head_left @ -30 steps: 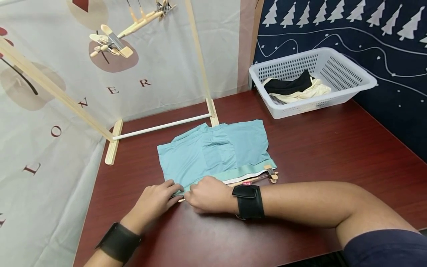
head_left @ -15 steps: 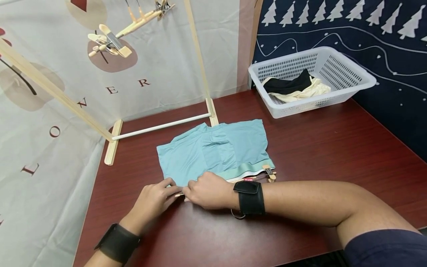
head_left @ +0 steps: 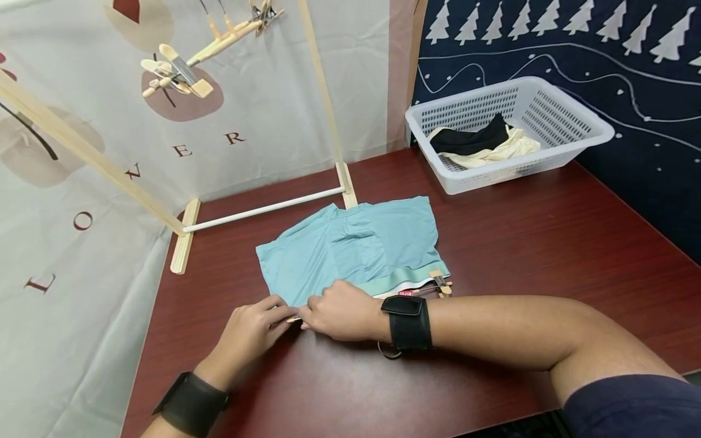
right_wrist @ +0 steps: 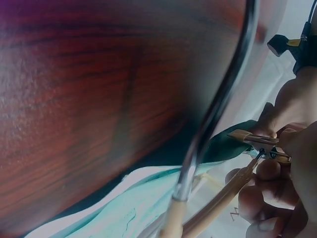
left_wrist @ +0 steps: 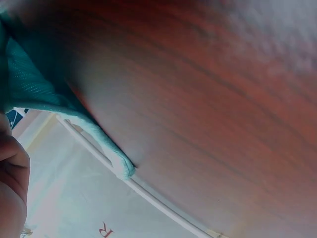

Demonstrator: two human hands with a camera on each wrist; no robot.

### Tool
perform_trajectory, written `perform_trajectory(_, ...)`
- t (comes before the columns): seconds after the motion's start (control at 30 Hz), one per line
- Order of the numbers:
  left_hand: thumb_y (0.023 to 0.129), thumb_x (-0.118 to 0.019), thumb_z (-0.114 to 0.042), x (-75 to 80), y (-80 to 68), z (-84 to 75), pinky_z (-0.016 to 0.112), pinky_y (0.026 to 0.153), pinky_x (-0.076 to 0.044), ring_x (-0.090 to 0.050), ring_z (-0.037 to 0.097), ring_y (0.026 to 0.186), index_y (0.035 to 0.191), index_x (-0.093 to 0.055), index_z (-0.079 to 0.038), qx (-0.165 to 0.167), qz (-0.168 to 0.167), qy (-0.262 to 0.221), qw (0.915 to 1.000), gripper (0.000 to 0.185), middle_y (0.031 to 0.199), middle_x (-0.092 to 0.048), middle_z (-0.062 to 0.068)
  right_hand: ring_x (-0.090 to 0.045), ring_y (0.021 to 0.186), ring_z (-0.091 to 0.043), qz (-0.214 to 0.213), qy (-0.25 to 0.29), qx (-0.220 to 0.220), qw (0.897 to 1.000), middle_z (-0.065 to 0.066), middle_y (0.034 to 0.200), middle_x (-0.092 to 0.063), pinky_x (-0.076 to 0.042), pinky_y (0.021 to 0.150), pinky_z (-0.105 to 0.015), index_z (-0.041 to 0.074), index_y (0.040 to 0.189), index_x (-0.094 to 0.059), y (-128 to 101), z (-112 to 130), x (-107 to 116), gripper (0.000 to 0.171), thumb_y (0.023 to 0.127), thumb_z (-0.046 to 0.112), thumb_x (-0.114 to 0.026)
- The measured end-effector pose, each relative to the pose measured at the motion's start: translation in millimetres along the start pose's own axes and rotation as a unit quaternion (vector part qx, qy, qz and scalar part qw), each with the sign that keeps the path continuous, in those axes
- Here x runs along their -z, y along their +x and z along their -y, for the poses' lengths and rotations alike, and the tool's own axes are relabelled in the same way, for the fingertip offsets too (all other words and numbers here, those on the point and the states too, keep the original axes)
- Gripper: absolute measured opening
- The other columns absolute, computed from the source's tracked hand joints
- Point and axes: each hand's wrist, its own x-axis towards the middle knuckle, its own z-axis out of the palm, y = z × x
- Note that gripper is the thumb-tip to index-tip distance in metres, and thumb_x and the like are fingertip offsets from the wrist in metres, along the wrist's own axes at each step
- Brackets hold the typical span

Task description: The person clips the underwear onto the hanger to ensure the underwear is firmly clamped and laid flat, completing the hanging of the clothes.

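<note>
Light-blue boxer briefs [head_left: 356, 243] lie spread on the table, waistband toward me. Along the waistband runs a wooden clip hanger [right_wrist: 218, 203], its metal hook [right_wrist: 213, 119] pointing toward me. One hanger clip [head_left: 440, 281] sits on the waistband's right end. At the left end, my right hand [head_left: 345, 311] pinches the other clip [right_wrist: 240, 135] between thumb and fingers. My left hand [head_left: 254, 328] pinches the waistband's left corner right beside it. Much of the hanger bar is hidden under my right hand and wrist in the head view.
A white plastic basket [head_left: 454, 182] with black and cream garments stands at the back right. At the back left rises a wooden rack [head_left: 263, 210] with a white lower bar. Another clip hanger [head_left: 219, 45] hangs above it. Printed cloths cover the walls behind.
Both hands have shifted slightly away from me with the waistband's left end and the clip. The hanger's hook has come into view below my right wrist.
</note>
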Motion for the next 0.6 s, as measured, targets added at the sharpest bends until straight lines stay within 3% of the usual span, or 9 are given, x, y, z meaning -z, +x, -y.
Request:
perform_trajectory(0.27, 0.069, -0.088, -0.007, 3.5, 0.8, -2.7, 0.016, 0.049, -0.043, -0.056, 0.0, 0.059, 0.09, -0.077, -0.02, -0.014, -0.021, 0.0, 0.9997, 0.026, 0.081, -0.065, -0.009, -0.057, 0.051, -0.012, 0.009, -0.001, -0.011, 1.0, 0.009, 0.068, -0.058, -0.046, 0.047, -0.028, 0.02, 0.087, -0.064, 2.0, -1.6, -1.8, 0.03, 0.102, 0.043, -0.052)
perform_trajectory(0.43, 0.071, -0.086, -0.01, -0.7, -1.8, -3.5, 0.017, 0.048, -0.043, -0.055, 0.0, 0.056, 0.089, -0.074, -0.018, -0.014, 0.0, 0.03, 0.9994, 0.023, 0.079, -0.065, -0.009, -0.058, 0.053, -0.01, 0.03, 0.001, -0.016, 0.999, 0.01, 0.069, -0.06, -0.046, 0.048, -0.027, 0.021, 0.087, -0.064, 4.0, -0.6, -3.4, 0.031, 0.099, 0.048, -0.053)
perform_trajectory(0.6, 0.071, -0.086, -0.017, -9.3, 0.1, -13.3, 0.023, 0.047, -0.045, -0.056, 0.005, 0.055, 0.104, -0.069, -0.013, 0.002, 0.041, 0.103, 0.9938, 0.038, 0.079, -0.066, -0.005, -0.061, 0.058, -0.008, 0.089, 0.021, -0.03, 0.995, 0.011, 0.072, -0.063, -0.05, 0.052, -0.028, 0.023, 0.092, -0.066, 4.6, -0.9, -2.5, 0.041, 0.094, 0.062, -0.054)
